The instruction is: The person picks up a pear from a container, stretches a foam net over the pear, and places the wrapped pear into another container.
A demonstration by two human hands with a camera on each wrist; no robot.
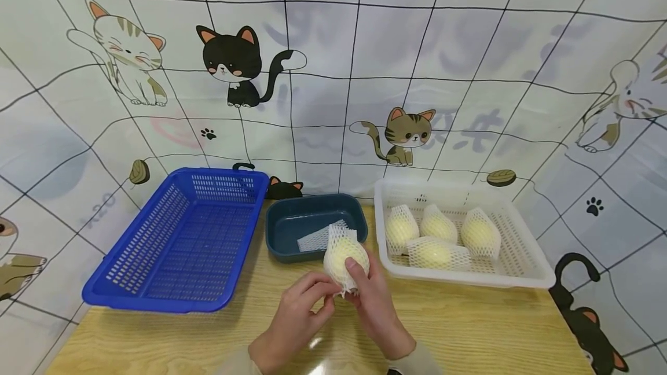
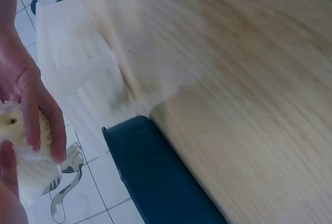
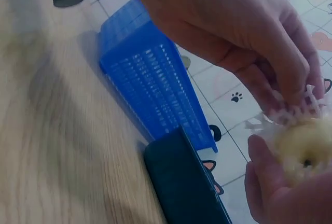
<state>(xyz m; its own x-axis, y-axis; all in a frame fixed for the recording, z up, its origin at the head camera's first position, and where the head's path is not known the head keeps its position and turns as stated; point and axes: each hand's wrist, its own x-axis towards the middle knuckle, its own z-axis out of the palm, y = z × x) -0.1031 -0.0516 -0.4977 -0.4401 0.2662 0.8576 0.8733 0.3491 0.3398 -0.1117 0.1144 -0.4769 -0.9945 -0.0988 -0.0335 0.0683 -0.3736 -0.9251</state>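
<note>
In the head view a pale yellow pear (image 1: 340, 259) in a white foam net is held up over the table, just in front of the dark teal tray (image 1: 289, 253). My right hand (image 1: 377, 311) grips it from the right, thumb on its front. My left hand (image 1: 297, 314) pinches the lower edge of the foam net (image 3: 306, 107), which is pulled partly back there. The pear's end with its small dark spot shows bare in the right wrist view. Inside the teal tray lies a flattened foam net (image 1: 315, 240). Several netted pears (image 1: 480, 233) sit in the white basket (image 1: 469, 279).
A blue basket (image 1: 156, 305) stands at the left, with a bare bottom. The teal tray sits between it and the white basket. Behind them hangs a cat-patterned sheet (image 1: 323, 97). The wooden table (image 1: 469, 328) extends in front.
</note>
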